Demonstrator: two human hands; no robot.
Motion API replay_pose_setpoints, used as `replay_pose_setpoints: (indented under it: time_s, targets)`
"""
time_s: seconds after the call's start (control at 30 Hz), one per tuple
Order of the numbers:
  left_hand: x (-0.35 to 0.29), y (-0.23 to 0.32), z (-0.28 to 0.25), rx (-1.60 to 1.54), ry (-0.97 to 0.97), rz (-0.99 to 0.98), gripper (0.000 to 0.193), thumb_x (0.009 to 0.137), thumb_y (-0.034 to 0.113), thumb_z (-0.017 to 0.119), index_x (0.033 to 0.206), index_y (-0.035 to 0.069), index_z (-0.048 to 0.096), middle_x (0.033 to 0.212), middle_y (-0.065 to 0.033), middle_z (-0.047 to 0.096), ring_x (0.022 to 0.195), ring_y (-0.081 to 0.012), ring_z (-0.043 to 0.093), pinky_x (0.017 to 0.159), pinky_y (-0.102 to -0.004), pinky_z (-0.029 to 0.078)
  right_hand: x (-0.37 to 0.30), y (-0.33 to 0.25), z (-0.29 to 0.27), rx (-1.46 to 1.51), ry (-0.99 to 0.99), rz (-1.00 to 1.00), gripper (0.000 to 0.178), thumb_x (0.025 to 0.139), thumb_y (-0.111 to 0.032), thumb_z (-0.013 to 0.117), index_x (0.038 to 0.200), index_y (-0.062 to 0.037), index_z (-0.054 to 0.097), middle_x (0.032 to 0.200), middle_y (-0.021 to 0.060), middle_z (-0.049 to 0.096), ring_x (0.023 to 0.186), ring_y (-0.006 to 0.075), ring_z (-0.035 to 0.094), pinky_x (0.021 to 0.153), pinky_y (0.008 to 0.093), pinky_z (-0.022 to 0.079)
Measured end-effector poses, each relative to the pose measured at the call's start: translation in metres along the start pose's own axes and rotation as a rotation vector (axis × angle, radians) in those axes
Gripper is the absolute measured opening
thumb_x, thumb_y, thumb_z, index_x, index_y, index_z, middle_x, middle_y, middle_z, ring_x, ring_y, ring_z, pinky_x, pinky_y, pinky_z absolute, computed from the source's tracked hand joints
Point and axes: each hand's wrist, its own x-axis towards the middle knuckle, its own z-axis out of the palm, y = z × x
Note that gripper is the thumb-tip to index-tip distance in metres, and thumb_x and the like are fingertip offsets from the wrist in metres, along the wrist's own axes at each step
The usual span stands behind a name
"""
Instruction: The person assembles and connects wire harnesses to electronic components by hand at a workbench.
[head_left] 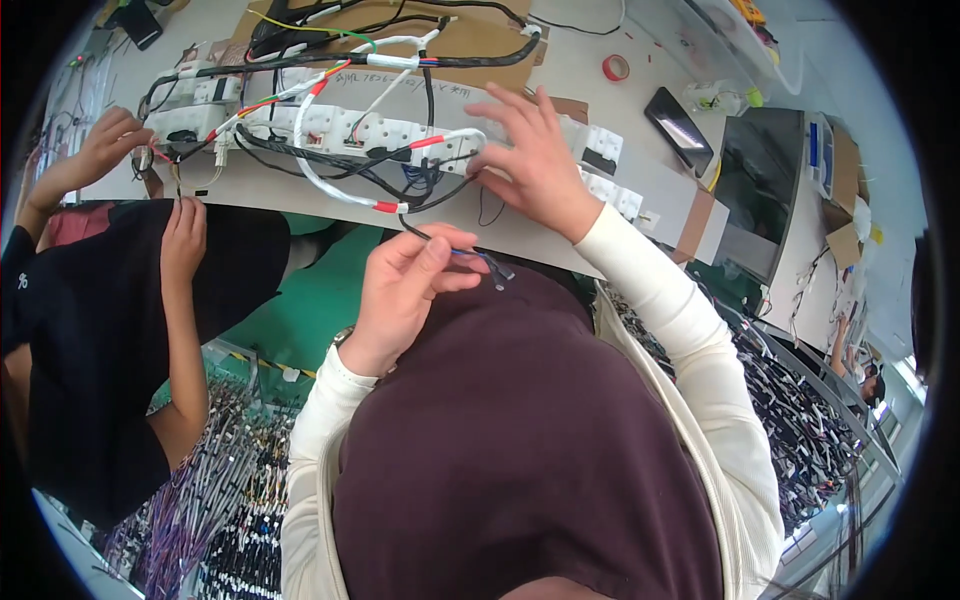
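Note:
My left hand (pixel 400 292) pinches a thin black cable (pixel 420 232) between thumb and fingers, in front of the table edge. Its small dark connector ends (pixel 502 276) stick out past the fingertips, with a bit of blue wire beside them. My right hand (pixel 535 160) reaches over a row of white connector blocks (pixel 360 132), fingers spread, its thumb and lower fingers at the end of one block. A white sleeved cable (pixel 310 165) with red bands loops across the blocks. Whether the right fingertips press on the block or a cable, I cannot tell.
At the left a co-worker's hands (pixel 108 148) handle wires on the same harness. A phone (pixel 680 130) and a red tape roll (pixel 615 68) lie behind my right hand. Cardboard (pixel 480 80) lies under the cables. Bundles of cables (pixel 235 470) hang below the table.

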Motion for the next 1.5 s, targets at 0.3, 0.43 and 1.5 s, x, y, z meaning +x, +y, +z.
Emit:
replay_pose_setpoints:
  time_s: [0.3, 0.43, 1.5]
  targets:
    - [-0.008, -0.008, -0.005, 0.066, 0.061, -0.101, 0.030, 0.107, 0.020, 0.052, 0.119, -0.005, 0.063, 0.114, -0.0123, 0.065, 0.101, -0.0220, 0.070, 0.086, -0.0317, 0.060, 0.005, 0.032, -0.018, 0.436, -0.164, -0.037, 0.014, 0.070, -0.010, 0.082, 0.079, -0.0118, 0.072, 0.116, 0.0065, 0.063, 0.115, 0.0288, 0.057, 0.098, 0.0392, 0.044]
    - [-0.011, -0.004, -0.006, 0.083, 0.015, -0.140, 0.030, 0.107, 0.020, 0.052, 0.119, -0.005, 0.063, 0.114, -0.0123, 0.065, 0.101, -0.0214, 0.070, 0.086, -0.0316, 0.060, 0.023, 0.027, -0.018, 0.503, -0.287, 0.038, 0.014, 0.071, -0.009, 0.081, 0.079, -0.0120, 0.070, 0.110, 0.0057, 0.062, 0.110, 0.0270, 0.059, 0.100, 0.0412, 0.044]
    - [0.009, -0.012, -0.001, 0.147, 0.012, 0.024, 0.017, 0.096, 0.007, 0.067, 0.110, -0.002, 0.068, 0.102, -0.0132, 0.072, 0.092, -0.0191, 0.072, 0.079, -0.0289, 0.060, -0.032, -0.054, -0.060, 0.422, -0.023, 0.473, 0.032, 0.079, -0.021, 0.082, 0.101, -0.0047, 0.066, 0.118, 0.0146, 0.064, 0.107, 0.0306, 0.061, 0.093, 0.0394, 0.048]
